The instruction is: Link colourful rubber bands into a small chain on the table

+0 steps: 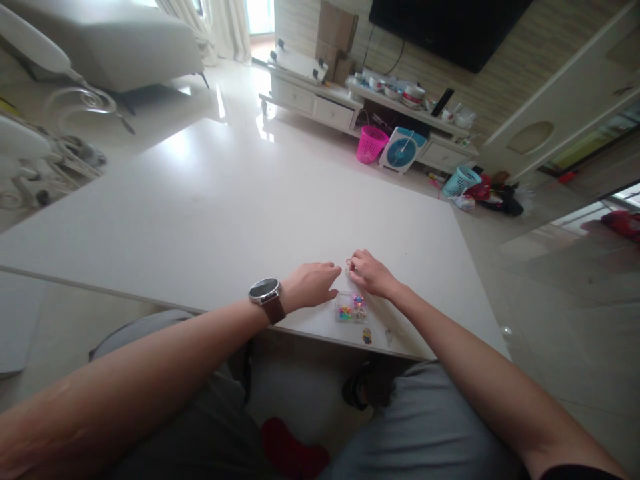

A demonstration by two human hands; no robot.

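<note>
My right hand (pixel 370 272) is closed in a pinch over the white table (pixel 210 220), on a small ring (pixel 349 263) with pale bits hanging below it. To its left, my left hand (pixel 314 284) has its fingers stretched towards the ring, with the thumb near the box's rim; I see nothing held in it. Just below the hands sits a clear divided box (pixel 342 298) with colourful small pieces in its compartments. Near the front edge lie a yellow and blue cartoon charm (pixel 367 335) and a small pale piece (pixel 389 337) too blurred to name.
My legs are under the table's front edge. Beyond the table stand a pink basket (pixel 371 145), a blue and white box fan (pixel 401 151) and a light blue basket (pixel 461 181). A low cabinet (pixel 333 113) runs along the wall. White chairs (pixel 30 143) stand at the left.
</note>
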